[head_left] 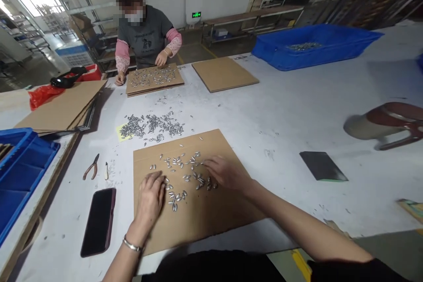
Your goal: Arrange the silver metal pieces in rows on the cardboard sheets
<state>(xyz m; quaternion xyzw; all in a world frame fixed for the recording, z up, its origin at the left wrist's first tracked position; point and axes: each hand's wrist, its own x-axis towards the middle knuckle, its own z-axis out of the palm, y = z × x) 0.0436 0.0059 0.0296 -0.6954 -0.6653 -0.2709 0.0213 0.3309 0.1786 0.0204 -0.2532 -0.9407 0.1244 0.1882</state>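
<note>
A flat cardboard sheet (198, 224) lies before me, scattered with small silver oval metal pieces (175, 198). My left hand (150, 196) rests palm down at the sheet's left side. Its fingers are curled together beside the pieces, and whatever is under them is hidden. From the right, my right hand (226, 174) reaches in low over the sheet, fingertips drawn together at one small metal piece (202, 163). Beyond the sheet's far edge, a loose pile of the same pieces (152, 125) lies on the white table (280, 110), partly over a yellow paper (124, 134).
Pliers (91, 167), a small white-handled tool (106, 171) and a phone (98, 222) lie on the left. Opposite, a person works over a piece-covered cardboard stack (155, 90). Blue bins (284, 59) stand far right and left; a mug-like container (373, 123) and a dark plate (323, 165) sit right.
</note>
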